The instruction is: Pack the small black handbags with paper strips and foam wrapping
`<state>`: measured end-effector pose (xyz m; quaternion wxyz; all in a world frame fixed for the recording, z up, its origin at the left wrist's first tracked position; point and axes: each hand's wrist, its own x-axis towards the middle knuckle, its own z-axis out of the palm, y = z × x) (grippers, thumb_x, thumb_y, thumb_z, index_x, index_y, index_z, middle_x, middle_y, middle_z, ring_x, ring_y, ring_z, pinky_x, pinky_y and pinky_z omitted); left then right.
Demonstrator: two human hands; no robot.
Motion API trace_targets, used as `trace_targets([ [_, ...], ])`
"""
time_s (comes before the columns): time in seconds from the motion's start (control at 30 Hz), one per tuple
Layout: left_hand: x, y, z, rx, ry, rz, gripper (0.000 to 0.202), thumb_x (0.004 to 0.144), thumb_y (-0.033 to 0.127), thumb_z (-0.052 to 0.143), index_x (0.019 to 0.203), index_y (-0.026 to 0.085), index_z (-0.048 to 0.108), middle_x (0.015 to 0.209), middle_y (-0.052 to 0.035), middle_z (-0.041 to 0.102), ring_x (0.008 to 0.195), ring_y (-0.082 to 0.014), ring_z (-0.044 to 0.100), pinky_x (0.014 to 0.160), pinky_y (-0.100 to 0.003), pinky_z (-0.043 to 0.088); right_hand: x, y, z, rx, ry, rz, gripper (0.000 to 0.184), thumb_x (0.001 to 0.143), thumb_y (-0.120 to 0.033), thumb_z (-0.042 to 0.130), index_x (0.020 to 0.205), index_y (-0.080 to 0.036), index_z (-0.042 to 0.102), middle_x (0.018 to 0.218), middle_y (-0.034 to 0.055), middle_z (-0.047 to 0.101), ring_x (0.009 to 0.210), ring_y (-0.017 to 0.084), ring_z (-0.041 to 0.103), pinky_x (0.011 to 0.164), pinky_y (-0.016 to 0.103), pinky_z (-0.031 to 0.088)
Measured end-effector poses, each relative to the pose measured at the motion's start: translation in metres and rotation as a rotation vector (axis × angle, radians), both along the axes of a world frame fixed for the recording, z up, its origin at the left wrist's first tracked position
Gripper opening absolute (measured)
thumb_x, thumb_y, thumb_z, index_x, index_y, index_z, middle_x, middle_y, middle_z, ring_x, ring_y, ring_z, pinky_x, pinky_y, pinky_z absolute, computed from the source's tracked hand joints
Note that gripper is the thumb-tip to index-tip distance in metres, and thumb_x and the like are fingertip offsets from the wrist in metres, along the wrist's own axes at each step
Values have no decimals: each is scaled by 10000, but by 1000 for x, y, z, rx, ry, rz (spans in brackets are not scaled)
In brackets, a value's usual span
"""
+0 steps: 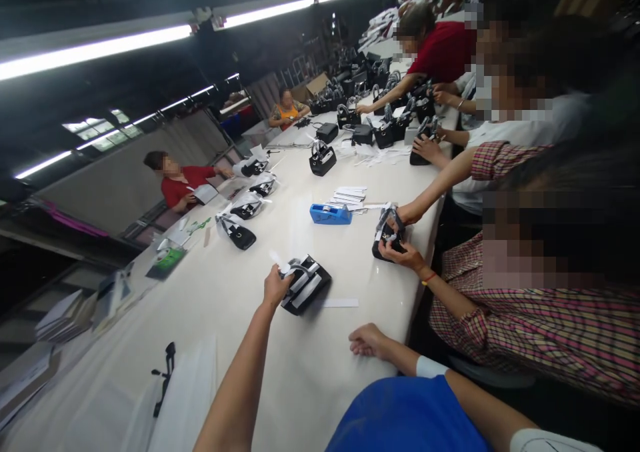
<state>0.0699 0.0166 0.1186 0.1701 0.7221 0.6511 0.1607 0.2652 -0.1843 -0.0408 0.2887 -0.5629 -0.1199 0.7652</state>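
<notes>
Blue cloth (400,415) — L hand (277,287) tight on blk bag (319,277); R hand (371,341) on tbl (300,369), grip unclear.

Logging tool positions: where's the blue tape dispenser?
Head view, centre: the tape dispenser sits on the table by the paper strips, beyond the bag at the left hand, left of the co-worker's bag.

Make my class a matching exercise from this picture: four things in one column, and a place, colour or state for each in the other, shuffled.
Column one
1. Left hand
2. Right hand
3. Tape dispenser
4. Lone white strip

Column two
A. Lying flat, beside the black bag nearest the camera
B. Near the edge of the table, apart from that bag
C. Blue
D. At that bag's handles

Right pairs: 1-D, 2-B, 3-C, 4-A
</notes>
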Motion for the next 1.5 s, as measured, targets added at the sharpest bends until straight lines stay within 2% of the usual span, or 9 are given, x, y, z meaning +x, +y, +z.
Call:
trace_targets([
  [0.13, 3, -6, -7, 22, 8, 18, 227, 758, 379, 551, 808, 175, 637, 789, -73, 688, 779, -219, 616, 712, -299, 433, 3, -3, 0, -34, 13, -13, 155, 784, -188, 613, 672, -85, 583, 548, 73, 645, 442, 102, 592, 433, 149, 443],
  [0.33, -16, -42, 3, 73, -68, 109, 301, 743, 454, 539, 790, 179, 651, 711, -21, 669, 674, -167, 582, 635, -253, 411, 4, -4, -1, -39, 22, 6, 113, 794, -181, 603, 728, -90, 592, 597, 72, 667, 484, 110, 616, 467, 161, 466],
  [0.63, -62, -151, 13, -30, -338, 241, 312, 723, 461, 598, 772, 160, 661, 714, 0, 654, 695, -156, 566, 626, -240, 417, 4, -1, -7, -39, 15, 88, 132, 829, -205, 584, 848, -76, 605, 681, 76, 675, 548, 100, 636, 503, 151, 489],
  [0.93, -91, -250, -21, -63, -425, 397, 284, 711, 368, 630, 880, 146, 686, 789, -19, 686, 756, -182, 613, 684, -264, 483, 2, -2, -8, 66, -135, 162, 132, 811, -196, 598, 860, -78, 630, 708, 89, 687, 549, 99, 620, 504, 170, 477],
  [1.03, -89, -273, -26, -28, -385, 370, 293, 713, 325, 629, 945, 156, 690, 916, -46, 711, 882, -208, 638, 798, -299, 502, -6, 3, 9, 279, -298, 195, 168, 806, -263, 603, 808, -103, 655, 703, 65, 682, 547, 99, 599, 521, 186, 471],
  [1.17, -79, -291, -22, 14, -300, 186, 243, 725, 233, 613, 952, 177, 682, 974, -69, 703, 962, -213, 629, 877, -337, 491, -27, 17, 56, 880, -486, 277, 261, 828, -385, 572, 912, -172, 698, 926, 66, 691, 773, 153, 644, 687, 259, 517],
  [1.3, -73, -298, -16, 13, -292, 93, 248, 730, 193, 610, 973, 182, 657, 1036, -85, 675, 1026, -215, 601, 925, -362, 469, -53, 31, 94, 1326, -483, 541, 289, 828, -373, 600, 1072, -242, 683, 1155, 64, 637, 1066, 197, 579, 920, 332, 466],
  [1.4, -75, -301, -13, -4, -347, 109, 283, 740, 219, 628, 1020, 187, 650, 1083, -94, 657, 1082, -223, 572, 985, -387, 427, -67, 35, 99, 1434, -420, 820, 274, 839, -333, 597, 1087, -251, 680, 1119, 46, 664, 1061, 193, 582, 939, 325, 443],
  [1.5, -87, -303, -12, -101, -491, 112, 381, 722, 295, 685, 1086, 189, 642, 1187, -106, 616, 1167, -238, 523, 1041, -391, 374, -78, 36, 94, 1424, -492, 899, 268, 849, -348, 590, 1076, -237, 680, 1106, 45, 672, 1066, 195, 579, 927, 309, 428],
])
